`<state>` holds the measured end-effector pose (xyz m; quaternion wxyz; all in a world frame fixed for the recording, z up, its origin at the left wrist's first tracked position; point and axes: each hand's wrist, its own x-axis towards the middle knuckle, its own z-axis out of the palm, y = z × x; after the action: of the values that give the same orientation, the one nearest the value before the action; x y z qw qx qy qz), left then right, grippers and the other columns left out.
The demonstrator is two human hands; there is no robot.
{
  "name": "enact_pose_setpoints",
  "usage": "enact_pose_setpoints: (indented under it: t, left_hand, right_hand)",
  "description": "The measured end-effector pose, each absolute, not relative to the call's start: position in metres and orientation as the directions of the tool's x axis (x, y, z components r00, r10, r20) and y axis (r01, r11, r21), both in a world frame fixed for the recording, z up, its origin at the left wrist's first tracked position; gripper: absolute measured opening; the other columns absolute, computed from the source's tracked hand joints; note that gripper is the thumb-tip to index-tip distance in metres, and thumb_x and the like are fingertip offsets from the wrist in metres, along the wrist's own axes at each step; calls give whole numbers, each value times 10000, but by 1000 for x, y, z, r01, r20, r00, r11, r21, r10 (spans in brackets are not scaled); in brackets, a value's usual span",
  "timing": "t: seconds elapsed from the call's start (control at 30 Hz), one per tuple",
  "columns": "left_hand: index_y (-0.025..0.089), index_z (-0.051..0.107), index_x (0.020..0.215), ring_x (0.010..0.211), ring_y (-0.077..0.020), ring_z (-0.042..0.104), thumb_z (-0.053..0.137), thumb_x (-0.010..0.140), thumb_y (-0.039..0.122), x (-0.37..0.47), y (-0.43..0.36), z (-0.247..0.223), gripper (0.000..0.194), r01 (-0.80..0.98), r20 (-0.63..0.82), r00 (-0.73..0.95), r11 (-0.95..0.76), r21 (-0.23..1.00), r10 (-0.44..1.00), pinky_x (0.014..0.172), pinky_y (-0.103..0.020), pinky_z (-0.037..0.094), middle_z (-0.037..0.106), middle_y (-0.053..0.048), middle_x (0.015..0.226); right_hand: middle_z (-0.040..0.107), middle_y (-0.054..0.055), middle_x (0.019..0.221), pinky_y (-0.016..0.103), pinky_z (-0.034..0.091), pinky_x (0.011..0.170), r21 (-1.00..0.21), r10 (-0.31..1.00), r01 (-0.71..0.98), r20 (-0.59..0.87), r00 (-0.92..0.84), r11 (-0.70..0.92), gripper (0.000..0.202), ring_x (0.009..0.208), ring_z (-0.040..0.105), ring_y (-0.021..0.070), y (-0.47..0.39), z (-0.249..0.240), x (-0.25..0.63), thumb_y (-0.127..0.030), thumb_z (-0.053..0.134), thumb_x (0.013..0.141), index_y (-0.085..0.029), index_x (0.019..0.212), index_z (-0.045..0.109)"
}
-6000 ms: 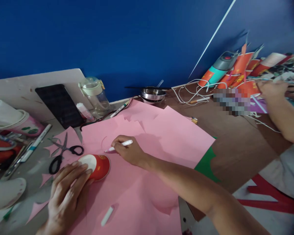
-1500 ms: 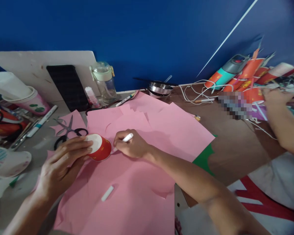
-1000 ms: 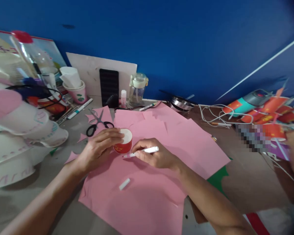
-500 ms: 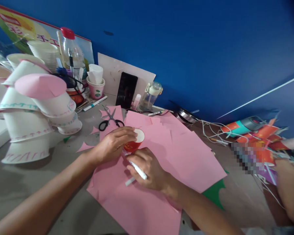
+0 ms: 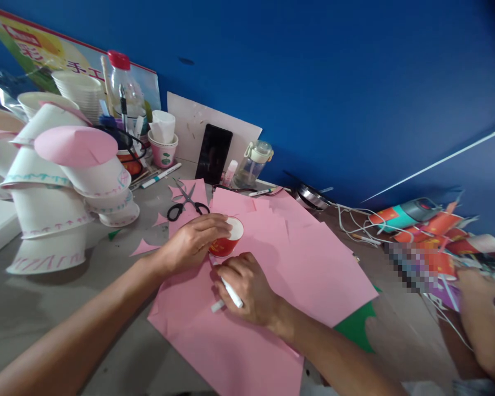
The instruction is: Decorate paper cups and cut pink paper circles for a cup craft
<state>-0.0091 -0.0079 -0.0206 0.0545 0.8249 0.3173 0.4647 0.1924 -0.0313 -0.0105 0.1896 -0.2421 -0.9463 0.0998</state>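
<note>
A small red paper cup (image 5: 227, 245) with a white inside rests tilted on the pink paper (image 5: 322, 264). My left hand (image 5: 198, 236) is closed on its left side, fingers over the rim. My right hand (image 5: 247, 286) grips a white marker (image 5: 232, 292) just below the cup; the marker's tip is hidden by my fingers. Beneath my right hand a white cap or second pen (image 5: 218, 306) lies on the paper. Open black-handled scissors (image 5: 186, 202) lie on pink scraps above my left hand.
Stacked decorated paper cups (image 5: 51, 212) stand at left. A black phone (image 5: 214, 154), a clear bottle (image 5: 253, 164) and a pink cup (image 5: 163, 151) are at the back. Another person's hand (image 5: 476, 286) is at far right, near cables and red cups.
My right hand has shifted slightly, with the marker now tilted more steeply. My left hand stays on the cup. The view has moved a little.
</note>
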Motion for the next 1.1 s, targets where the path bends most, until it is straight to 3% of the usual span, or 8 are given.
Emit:
enact_pose_setpoints:
  t: [0.3, 0.5, 0.77, 0.87, 0.97, 1.1]
  left_hand:
    - [137, 645, 1069, 1102, -245, 650, 524, 864, 25, -8, -8, -18, 263, 485, 732, 369, -790, 374, 573, 908, -411, 568, 716, -165, 1071]
    - [160, 631, 1090, 1125, -245, 640, 508, 893, 77, -9, -8, -16, 246, 473, 727, 380, -796, 378, 572, 904, -416, 569, 712, -151, 1074]
    - [169, 606, 1096, 1135, -245, 624, 485, 900, 87, -7, -12, -13, 244, 554, 703, 412, -772, 312, 580, 931, -409, 526, 704, -135, 1101]
    - [176, 607, 1084, 1153, -272, 597, 503, 895, 114, -3, -19, -7, 225, 638, 664, 456, -738, 221, 593, 947, -445, 477, 711, -107, 1105]
    - [165, 636, 990, 1050, -275, 608, 484, 907, 127, 3, -26, -1, 177, 737, 655, 438, -663, 131, 615, 833, -410, 469, 729, -97, 1057]
    - [168, 637, 995, 916, -253, 592, 468, 923, 182, 4, -27, -2, 184, 764, 671, 393, -629, 143, 629, 773, -391, 456, 734, -100, 977]
  right_hand:
    - [729, 64, 850, 360, 413, 766, -429, 573, 426, 314, -756, 797, 190, 774, 653, 206, -25, -6, 243, -155, 502, 867, -193, 1008, 625]
    - [705, 75, 875, 368, 493, 779, -581, 745, 502, 315, -588, 641, 164, 815, 652, 213, -15, 7, 263, -191, 539, 886, -202, 1021, 633]
    - [676, 39, 905, 297, 518, 717, -927, 924, 298, 112, -365, 230, 234, 801, 635, 183, 12, 18, 252, -346, 619, 865, -210, 1054, 639]
    - [672, 28, 887, 297, 505, 747, -971, 939, 184, 81, -335, 150, 251, 796, 617, 169, 27, 18, 248, -323, 652, 832, -209, 1056, 650]
    - [655, 18, 801, 279, 487, 692, -992, 945, 85, 61, -322, 93, 228, 722, 588, 147, 50, 22, 239, -310, 665, 797, -187, 989, 672]
    - [602, -6, 652, 235, 438, 560, -998, 924, 61, -25, -381, -2, 274, 593, 538, 113, 88, 27, 213, -403, 695, 731, -155, 845, 664]
